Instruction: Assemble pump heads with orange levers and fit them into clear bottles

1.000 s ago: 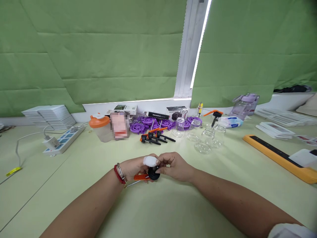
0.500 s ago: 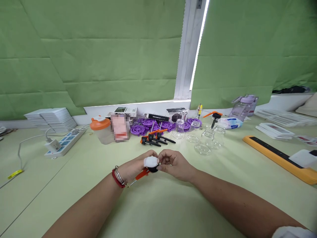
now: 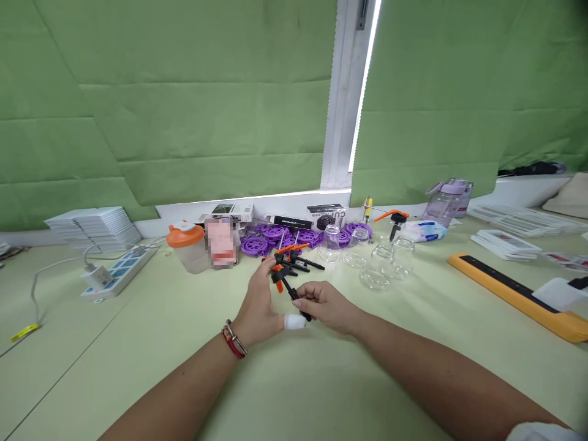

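A black part with a round head, a long dark shaft and an orange crank handle (image 3: 289, 290) is tilted above the table. My right hand (image 3: 325, 304) pinches the lower end of its shaft. My left hand (image 3: 263, 306) is spread in a wide C around the head end. Its fingertips are at the head, but contact is unclear. Its thumb, wrapped in white, points right, apart from the part. Just behind, several similar black parts with orange handles (image 3: 305, 263) lie in a pile.
Behind the pile lie purple spoked discs (image 3: 257, 245). Glass jars (image 3: 377, 269) stand right of them. An orange-lidded shaker cup (image 3: 189, 248) and a power strip (image 3: 122, 272) are at left. At right lie a yellow-and-black bar (image 3: 500, 293) and a tissue pack (image 3: 425, 231).
My left hand has opened, its bandaged thumb swinging down and right. The black part has turned, its head now up and left, with my right hand on its shaft.
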`<action>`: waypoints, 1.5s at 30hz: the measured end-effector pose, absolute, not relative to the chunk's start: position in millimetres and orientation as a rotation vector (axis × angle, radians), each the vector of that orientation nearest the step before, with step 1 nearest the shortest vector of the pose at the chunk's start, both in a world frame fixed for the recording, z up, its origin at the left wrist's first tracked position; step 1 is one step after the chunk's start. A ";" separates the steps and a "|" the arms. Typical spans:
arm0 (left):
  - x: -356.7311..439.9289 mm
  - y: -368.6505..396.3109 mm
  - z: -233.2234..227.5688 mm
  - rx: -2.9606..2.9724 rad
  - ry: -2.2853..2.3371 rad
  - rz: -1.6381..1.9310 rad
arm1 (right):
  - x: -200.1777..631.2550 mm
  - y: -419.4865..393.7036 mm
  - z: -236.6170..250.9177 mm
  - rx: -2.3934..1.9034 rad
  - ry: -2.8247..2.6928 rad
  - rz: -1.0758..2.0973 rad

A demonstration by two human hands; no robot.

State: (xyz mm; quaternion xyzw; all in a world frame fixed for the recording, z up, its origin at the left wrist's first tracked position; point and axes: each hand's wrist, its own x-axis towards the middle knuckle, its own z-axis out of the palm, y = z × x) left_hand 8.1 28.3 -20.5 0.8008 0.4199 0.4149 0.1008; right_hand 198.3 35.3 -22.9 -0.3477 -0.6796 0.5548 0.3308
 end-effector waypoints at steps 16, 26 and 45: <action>-10.1 49.7 -29.6 2.147 1.755 0.757 | 184.3 54.0 -52.0 -0.988 -2.708 -0.044; -35.0 76.0 -40.7 1.826 2.170 0.855 | 182.5 87.1 -51.6 -1.196 -2.343 -0.148; -50.9 79.0 -43.7 1.973 2.147 0.753 | 211.4 116.1 -66.1 -1.116 -2.502 0.044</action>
